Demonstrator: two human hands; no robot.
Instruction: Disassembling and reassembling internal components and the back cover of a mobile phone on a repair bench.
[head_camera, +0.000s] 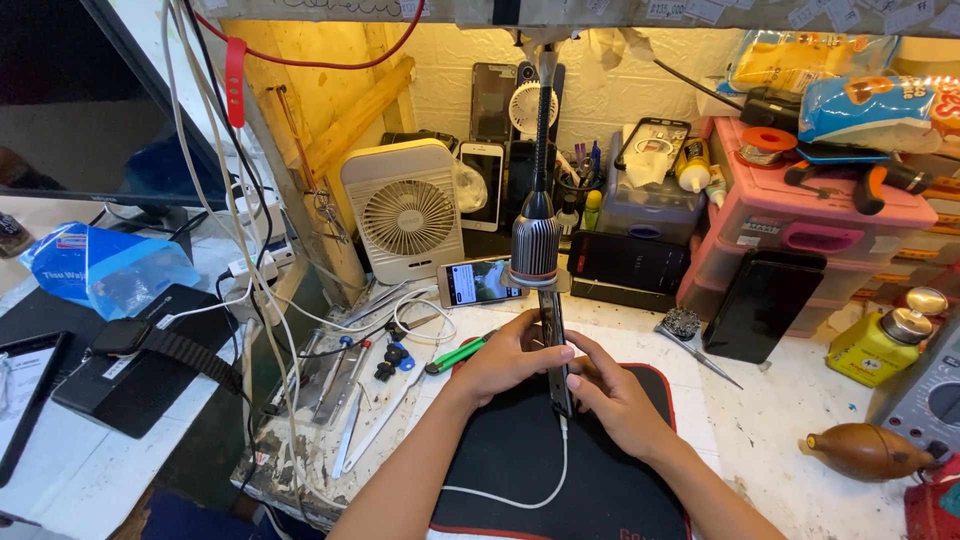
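Note:
Both my hands hold a slim dark phone (553, 340) on its edge above a black work mat (520, 470) with a red border. My left hand (510, 358) grips the phone's left side with the thumb on top. My right hand (612, 392) holds its near end from the right. A white cable (556, 478) is plugged into the phone's near end and curls across the mat. A gooseneck lamp (536, 240) hangs just above the phone.
A small white desk fan (405, 212) stands behind, with several phones (481, 281) leaning nearby. Screwdrivers and tweezers (350, 385) lie to the left. A pink drawer unit (800, 215), a yellow bottle (880, 340) and a brown bulb blower (865, 450) sit on the right. A monitor (80, 100) is at far left.

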